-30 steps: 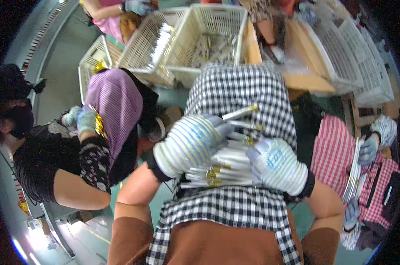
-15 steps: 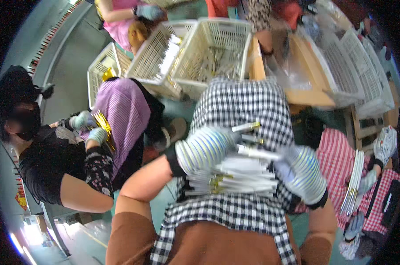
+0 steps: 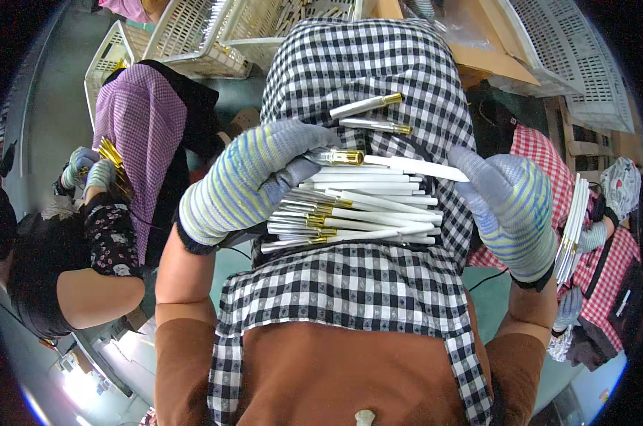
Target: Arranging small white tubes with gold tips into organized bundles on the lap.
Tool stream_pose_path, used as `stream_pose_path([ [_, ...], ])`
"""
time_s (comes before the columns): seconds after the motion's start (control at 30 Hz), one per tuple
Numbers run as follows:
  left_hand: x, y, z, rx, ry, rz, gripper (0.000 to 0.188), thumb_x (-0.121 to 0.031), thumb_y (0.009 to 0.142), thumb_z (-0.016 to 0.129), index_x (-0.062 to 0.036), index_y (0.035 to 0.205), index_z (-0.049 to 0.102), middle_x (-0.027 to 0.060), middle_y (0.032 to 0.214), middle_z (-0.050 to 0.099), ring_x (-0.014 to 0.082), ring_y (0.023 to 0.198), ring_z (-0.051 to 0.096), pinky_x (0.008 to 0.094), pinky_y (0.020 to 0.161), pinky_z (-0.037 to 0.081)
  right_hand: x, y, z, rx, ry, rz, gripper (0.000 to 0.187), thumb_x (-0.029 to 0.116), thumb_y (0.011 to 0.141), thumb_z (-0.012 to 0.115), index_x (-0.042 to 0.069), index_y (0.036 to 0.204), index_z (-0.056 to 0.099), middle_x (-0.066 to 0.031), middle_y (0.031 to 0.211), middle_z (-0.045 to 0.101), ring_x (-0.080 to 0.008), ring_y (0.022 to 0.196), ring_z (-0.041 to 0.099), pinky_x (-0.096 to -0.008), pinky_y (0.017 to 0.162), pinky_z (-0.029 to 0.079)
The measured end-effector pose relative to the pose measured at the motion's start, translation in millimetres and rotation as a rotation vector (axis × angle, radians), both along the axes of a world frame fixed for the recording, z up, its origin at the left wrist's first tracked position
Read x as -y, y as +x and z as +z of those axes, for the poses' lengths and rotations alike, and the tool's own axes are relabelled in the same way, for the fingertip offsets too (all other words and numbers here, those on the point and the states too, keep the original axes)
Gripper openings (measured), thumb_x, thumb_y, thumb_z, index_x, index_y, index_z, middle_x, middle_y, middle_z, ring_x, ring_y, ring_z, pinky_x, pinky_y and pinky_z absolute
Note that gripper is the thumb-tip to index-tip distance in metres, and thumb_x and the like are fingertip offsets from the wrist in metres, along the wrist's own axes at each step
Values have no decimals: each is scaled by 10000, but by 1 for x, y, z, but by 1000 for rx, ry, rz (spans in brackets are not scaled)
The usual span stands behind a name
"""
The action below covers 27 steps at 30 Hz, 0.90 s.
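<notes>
One gold-ended tube (image 3: 347, 157) I see pinched by left hand (image 3: 254, 174), crosswise, nearly aligned with white stick (image 3: 426, 167) right hand (image 3: 514, 206) pinches.

Left hand (image 3: 254, 181): pale glove, yellow-green and blue stripes, plain grey fingers, black cuff. Right hand (image 3: 513, 213): same stripes, grey fingers, black cuff. Tube (image 3: 326, 157) at left hand is silver with gold band; rod (image 3: 428, 168) at right hand is white. Stick pile (image 3: 385, 201): white, gold, silver. Two loose tubes (image 3: 365, 106): silver-white, gold ends. Apron (image 3: 350, 284) black/white gingham, shirt (image 3: 350, 362) solid rust brown. Person at left: purple fine-check cloth (image 3: 140, 106), black floral sleeve (image 3: 112, 238). Person at right: red/white gingham cloth (image 3: 609, 284). Crates (image 3: 595, 113) off-white, carton (image 3: 492, 60) tan, floor (image 3: 493, 302) green.
</notes>
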<state>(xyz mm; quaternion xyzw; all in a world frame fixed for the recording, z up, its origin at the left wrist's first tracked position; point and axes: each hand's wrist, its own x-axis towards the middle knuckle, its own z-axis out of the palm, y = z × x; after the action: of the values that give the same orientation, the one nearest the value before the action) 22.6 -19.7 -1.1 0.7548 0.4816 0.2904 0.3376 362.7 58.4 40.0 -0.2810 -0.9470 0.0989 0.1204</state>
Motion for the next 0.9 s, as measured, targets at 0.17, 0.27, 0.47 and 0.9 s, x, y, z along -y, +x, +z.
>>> stream_pose_path([
  [0.17,19,3,17,-109,19,-50,284,-77,968,656,-27,1247,678,202,1010,729,411,935,720,452,799,578,11,-2,15,79,42,93,512,93,773,837,91,1274,727,-69,776,626,-288,697,603,-430,638,454],
  [0.27,32,11,20,-97,-21,-48,259,-147,961,690,-17,1186,689,181,904,728,409,837,728,462,734,585,19,-1,15,105,40,156,541,120,736,865,89,1254,711,-49,694,576,-290,621,589,-445,581,430],
  [0.47,58,28,1,-158,48,-71,280,-177,904,739,-27,1132,680,171,808,707,385,733,713,461,640,564,28,-1,-18,-23,-323,197,227,230,889,787,90,1052,714,-102,745,682,-316,581,659,-438,524,505],
  [0.9,61,1,-4,-500,230,-152,360,-407,865,767,-106,1059,735,47,949,711,270,804,675,398,688,520,13,-28,-38,8,-319,175,219,246,945,719,50,1018,783,-133,963,735,-324,900,705,-439,823,548],
])
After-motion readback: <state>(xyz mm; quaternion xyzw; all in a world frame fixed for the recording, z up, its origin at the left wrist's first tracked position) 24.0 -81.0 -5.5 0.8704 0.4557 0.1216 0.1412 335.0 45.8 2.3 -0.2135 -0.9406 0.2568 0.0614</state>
